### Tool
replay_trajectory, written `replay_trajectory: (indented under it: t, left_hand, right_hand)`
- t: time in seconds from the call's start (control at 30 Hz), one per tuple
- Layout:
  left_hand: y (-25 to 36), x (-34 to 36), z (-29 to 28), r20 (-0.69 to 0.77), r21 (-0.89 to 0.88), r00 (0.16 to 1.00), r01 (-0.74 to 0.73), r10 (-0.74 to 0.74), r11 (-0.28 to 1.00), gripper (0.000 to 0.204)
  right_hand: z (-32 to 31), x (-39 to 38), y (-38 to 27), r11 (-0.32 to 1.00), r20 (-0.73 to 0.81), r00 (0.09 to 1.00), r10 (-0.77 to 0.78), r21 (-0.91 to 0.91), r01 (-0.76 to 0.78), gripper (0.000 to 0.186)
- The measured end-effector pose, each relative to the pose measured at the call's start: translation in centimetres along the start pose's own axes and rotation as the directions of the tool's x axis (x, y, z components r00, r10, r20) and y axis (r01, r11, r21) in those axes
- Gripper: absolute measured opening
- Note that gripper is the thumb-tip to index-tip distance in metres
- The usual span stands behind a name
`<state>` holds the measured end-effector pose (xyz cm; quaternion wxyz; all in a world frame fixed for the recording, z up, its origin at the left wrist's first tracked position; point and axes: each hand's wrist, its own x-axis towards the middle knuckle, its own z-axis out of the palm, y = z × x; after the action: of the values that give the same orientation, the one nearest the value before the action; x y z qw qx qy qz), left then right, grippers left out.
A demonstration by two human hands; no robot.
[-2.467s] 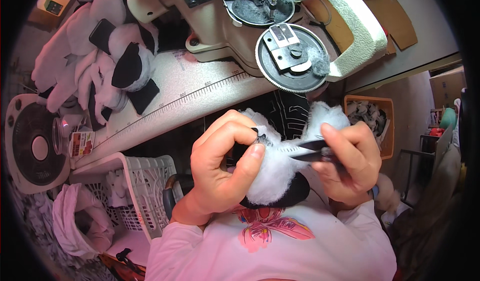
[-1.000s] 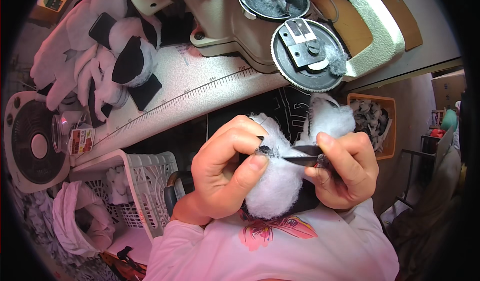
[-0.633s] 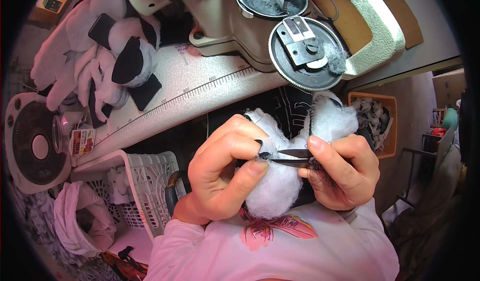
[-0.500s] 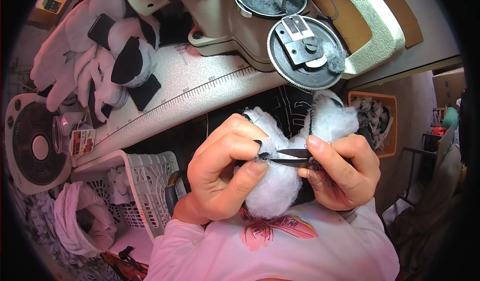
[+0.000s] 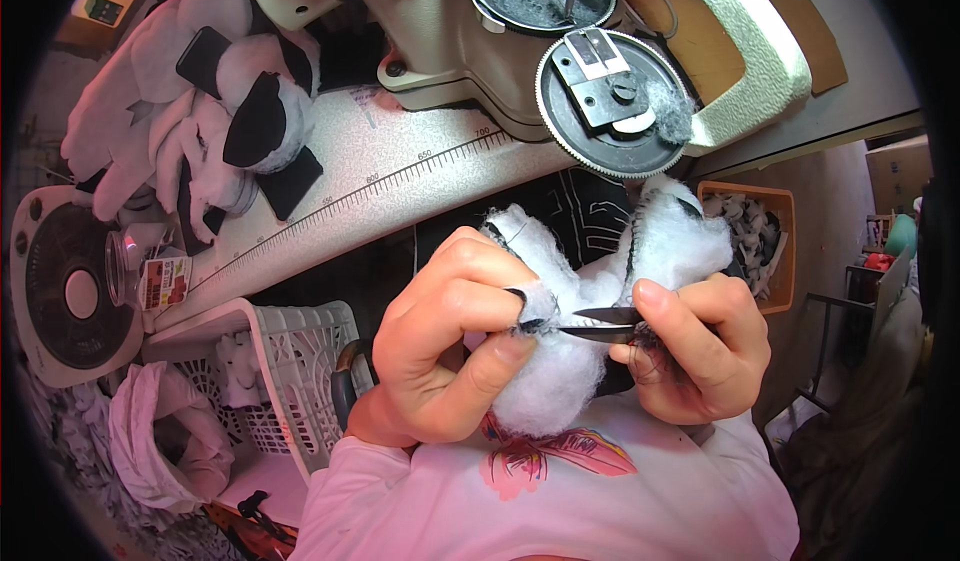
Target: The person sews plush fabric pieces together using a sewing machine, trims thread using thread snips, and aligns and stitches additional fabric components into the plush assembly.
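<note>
My left hand [image 5: 440, 336] is closed, thumb and fingers pinching the black edge of a white fluffy fur piece [image 5: 550, 386] in front of my chest. Black stitching runs along seams on its upper lobes. In my right hand [image 5: 705, 351] is a pair of dark thread snips [image 5: 604, 334], mostly covered by the fingers. Their two blades point left, slightly apart, with the tips just right of my left fingertips and over the fur. Loose dark threads show at my right fingers.
Ahead stands a beige sewing machine [image 5: 450, 71] with toothed discs [image 5: 570, 146]. White and black fur pieces [image 5: 165, 71] lie piled at left on the table [image 5: 350, 146]. A white plastic basket [image 5: 300, 361] is left of me; an orange bin [image 5: 788, 261] with scraps stands right.
My right hand and the snips have shifted slightly right, drawing the tips back from my left fingertips. The fur's upper right lobe has shifted right too. My left hand stays almost in place.
</note>
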<state>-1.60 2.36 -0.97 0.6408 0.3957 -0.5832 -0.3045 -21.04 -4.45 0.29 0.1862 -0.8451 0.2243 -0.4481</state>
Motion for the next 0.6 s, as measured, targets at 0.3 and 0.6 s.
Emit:
replay_trajectory:
  t: [0.3,0.6]
  left_hand:
    - [-0.05,-0.04,0.05,0.011,0.02,1.0,-0.01,0.01,1.0,0.009]
    - [-0.11,0.08,0.41,0.019,-0.02,1.0,0.01,-0.01,1.0,0.007]
  right_hand:
    - [-0.01,0.32,-0.02,1.0,0.03,1.0,-0.009,-0.01,0.009,0.045]
    - [0.54,-0.23,0.12,1.0,-0.039,0.999,-0.001,-0.01,0.0,0.045]
